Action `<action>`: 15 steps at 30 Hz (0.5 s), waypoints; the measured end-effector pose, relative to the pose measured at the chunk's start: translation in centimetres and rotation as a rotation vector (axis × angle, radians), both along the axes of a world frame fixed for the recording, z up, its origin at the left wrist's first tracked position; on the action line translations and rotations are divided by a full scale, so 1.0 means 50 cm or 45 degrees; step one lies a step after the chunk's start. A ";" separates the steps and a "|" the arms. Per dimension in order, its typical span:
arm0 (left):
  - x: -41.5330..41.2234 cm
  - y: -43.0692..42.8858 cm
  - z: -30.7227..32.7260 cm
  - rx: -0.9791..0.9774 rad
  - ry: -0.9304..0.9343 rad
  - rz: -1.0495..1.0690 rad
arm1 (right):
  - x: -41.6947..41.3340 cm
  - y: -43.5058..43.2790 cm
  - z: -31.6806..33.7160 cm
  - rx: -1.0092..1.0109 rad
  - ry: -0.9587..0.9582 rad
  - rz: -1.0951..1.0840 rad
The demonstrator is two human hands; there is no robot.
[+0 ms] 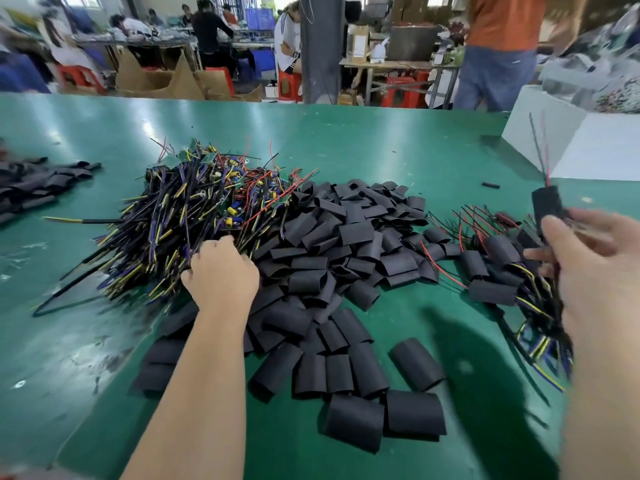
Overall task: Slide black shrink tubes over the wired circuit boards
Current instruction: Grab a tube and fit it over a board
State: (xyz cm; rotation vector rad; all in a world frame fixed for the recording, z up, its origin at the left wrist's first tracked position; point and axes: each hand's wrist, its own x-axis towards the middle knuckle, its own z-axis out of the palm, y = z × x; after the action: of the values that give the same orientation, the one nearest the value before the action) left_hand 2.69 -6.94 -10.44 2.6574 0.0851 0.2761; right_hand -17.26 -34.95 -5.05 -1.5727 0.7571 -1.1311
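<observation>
While my left hand sits knuckles-up in the tangle of wired circuit boards on the green table, its fingers are buried in the wires, so I can't tell if they've clamped onto anything. My right hand is blurry but pinching a sleeved board, thumb on the tube, leads poking up. The loose black shrink tubes are heaped mid-table, touching the board tangle. A finished pile lies just right of them, below a white box.
</observation>
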 end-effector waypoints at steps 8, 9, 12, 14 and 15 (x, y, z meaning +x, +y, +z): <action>0.027 0.014 -0.005 -0.126 -0.092 0.093 | 0.035 0.041 -0.027 -0.400 0.923 -0.143; 0.029 0.015 -0.005 -0.132 -0.096 0.102 | 0.037 0.047 -0.027 -0.408 0.921 -0.133; 0.032 0.016 -0.005 -0.135 -0.161 0.118 | 0.044 0.060 -0.029 -0.425 0.892 -0.055; 0.032 0.012 -0.006 -0.087 -0.184 0.129 | 0.047 0.061 -0.033 -0.435 0.860 -0.006; 0.032 0.010 -0.005 -0.062 -0.177 0.129 | 0.047 0.061 -0.034 -0.445 0.842 0.003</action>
State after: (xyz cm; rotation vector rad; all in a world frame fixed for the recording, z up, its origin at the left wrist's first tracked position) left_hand 4.27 -6.44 -10.68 2.5815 0.1793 0.4842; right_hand -14.89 -31.90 -6.74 -2.2910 1.0163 -0.7558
